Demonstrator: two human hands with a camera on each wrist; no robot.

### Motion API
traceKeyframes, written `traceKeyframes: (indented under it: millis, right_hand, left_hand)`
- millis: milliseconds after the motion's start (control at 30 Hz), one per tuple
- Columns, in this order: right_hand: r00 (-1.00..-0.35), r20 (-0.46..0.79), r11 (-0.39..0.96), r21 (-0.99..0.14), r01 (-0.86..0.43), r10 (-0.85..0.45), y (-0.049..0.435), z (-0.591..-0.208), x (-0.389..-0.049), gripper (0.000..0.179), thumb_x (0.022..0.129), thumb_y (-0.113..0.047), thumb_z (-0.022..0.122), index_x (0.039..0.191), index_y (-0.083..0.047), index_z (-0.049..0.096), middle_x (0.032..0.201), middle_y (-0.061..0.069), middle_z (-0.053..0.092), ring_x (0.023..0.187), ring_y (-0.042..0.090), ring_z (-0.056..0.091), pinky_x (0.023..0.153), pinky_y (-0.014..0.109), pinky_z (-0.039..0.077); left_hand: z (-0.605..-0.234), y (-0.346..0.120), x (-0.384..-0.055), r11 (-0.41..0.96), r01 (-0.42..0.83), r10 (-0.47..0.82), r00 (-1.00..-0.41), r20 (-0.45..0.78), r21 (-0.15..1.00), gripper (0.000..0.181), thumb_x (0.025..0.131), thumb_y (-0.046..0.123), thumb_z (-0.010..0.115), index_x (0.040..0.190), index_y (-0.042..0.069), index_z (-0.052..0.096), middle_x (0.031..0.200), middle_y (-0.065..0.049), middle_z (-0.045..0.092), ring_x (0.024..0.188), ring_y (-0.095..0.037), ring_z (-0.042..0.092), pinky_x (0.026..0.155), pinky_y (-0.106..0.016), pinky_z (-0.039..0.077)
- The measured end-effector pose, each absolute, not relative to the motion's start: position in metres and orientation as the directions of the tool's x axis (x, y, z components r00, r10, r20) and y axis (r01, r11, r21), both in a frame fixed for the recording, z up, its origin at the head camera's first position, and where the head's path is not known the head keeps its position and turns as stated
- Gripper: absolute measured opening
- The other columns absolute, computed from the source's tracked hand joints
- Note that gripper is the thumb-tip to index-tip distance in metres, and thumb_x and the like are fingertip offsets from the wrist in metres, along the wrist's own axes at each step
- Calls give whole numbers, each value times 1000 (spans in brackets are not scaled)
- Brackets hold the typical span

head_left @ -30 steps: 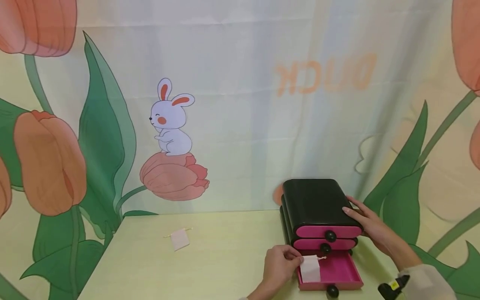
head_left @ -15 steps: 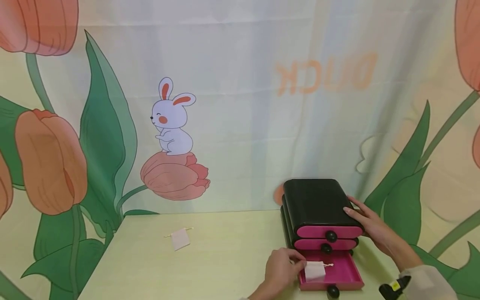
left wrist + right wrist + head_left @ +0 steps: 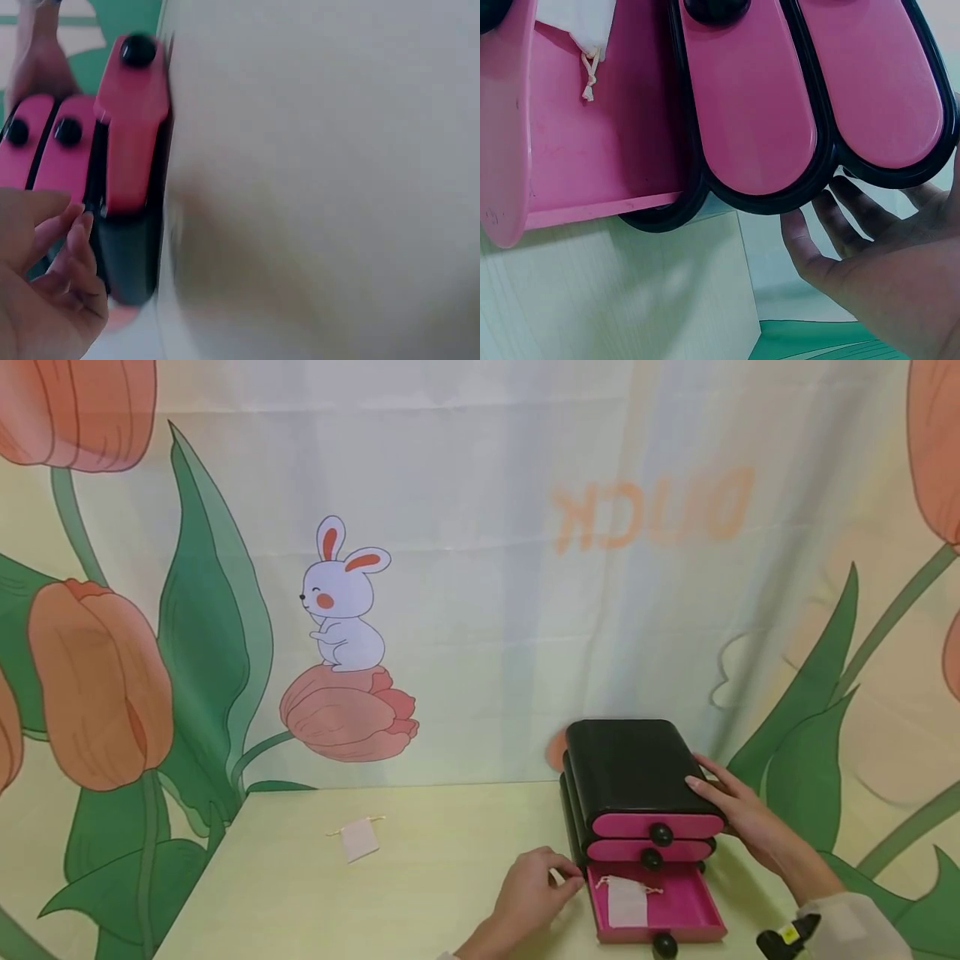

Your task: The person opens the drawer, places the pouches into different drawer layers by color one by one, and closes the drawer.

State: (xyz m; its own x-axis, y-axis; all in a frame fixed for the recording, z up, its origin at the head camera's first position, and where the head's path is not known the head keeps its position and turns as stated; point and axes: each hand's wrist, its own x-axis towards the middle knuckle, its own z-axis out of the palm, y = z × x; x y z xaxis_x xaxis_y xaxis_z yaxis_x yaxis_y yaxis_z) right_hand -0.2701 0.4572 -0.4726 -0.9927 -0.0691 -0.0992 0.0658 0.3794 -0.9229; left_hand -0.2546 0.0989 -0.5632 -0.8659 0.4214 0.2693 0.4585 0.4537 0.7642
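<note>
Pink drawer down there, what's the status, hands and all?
Left hand empty, beside the open bottom drawer. Right hand flat against the black chest. White pouch lies inside the drawer. Nothing in the way.

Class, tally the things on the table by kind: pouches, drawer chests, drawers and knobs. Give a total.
Cloth pouches: 2, one on the table, one in the open drawer
Drawer chest: 1
Drawers: 3
Black knobs: 3
Total: 9

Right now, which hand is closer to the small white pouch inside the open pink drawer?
Left. The left hand is beside the open pink drawer, just left of the white pouch but not touching it. The right hand rests on the black cabinet's right side, higher and farther away.
</note>
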Motion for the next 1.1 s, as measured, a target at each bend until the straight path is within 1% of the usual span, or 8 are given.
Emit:
traceKeyframes:
  millis: [200,367,600,733,833,933,1000,1100]
  right_hand:
    - [-993,-101,383,-921,68,-67,459,-468,-274,83,112,-49,49,172,-18,0,165,35,25,122,18,65,94,37,55]
    - [-992,-106,385,-920,72,-67,460,-466,-273,83,112,-49,49,171,-18,-1,165,35,24,122,20,65,95,38,55]
    - [-994,-86,400,-915,54,-62,461,-465,-273,83,112,-48,49,172,-18,1,165,36,25,127,25,63,93,35,55]
    - [-993,-94,392,-918,61,-66,462,-465,-274,83,112,-48,49,172,-18,0,166,36,23,124,20,64,94,36,55]
    - [-992,-103,386,-920,68,-71,464,-466,-274,82,112,-48,48,172,-18,-1,166,35,21,121,16,65,94,36,54]
    - [-991,-116,387,-919,78,-74,463,-469,-274,82,112,-48,48,172,-19,-1,166,35,23,121,16,65,96,39,54]
    - [-989,-127,389,-917,88,-75,462,-471,-273,83,112,-49,48,171,-19,-1,166,35,23,123,20,65,98,42,54]
    - [-986,-148,388,-915,109,-72,460,-475,-273,84,112,-50,49,171,-20,-2,166,35,23,128,29,63,101,46,53]
  left_hand:
    - [-550,38,-271,490,449,428,-871,242,748,7,95,19,82,97,12,81,86,13,68,70,1,59,66,-21,51]
    - [-547,-17,-288,561,426,376,-895,239,710,15,94,18,83,103,7,79,88,7,69,75,-5,62,68,-24,53]
    - [-547,-95,-315,659,314,183,-948,260,684,18,93,16,83,106,4,78,90,2,70,82,-14,66,74,-32,55]
    - [-548,-132,-328,694,177,29,-975,219,698,32,95,18,80,119,-3,73,106,-14,69,98,-32,68,85,-47,56]
    - [-552,-152,-334,728,78,-64,-981,181,681,49,98,23,76,133,-8,64,128,-28,60,116,-49,59,95,-60,52]
    - [-560,-165,-336,751,-1,-132,-980,149,660,60,99,27,73,141,-12,55,143,-37,47,128,-60,46,101,-68,45]
    - [-567,-172,-337,753,-48,-171,-977,125,656,62,99,26,71,144,-12,51,148,-39,41,132,-62,40,103,-69,43]
    - [-578,-181,-339,749,-89,-215,-970,114,657,60,99,22,69,144,-13,51,148,-40,40,131,-62,39,104,-68,41]
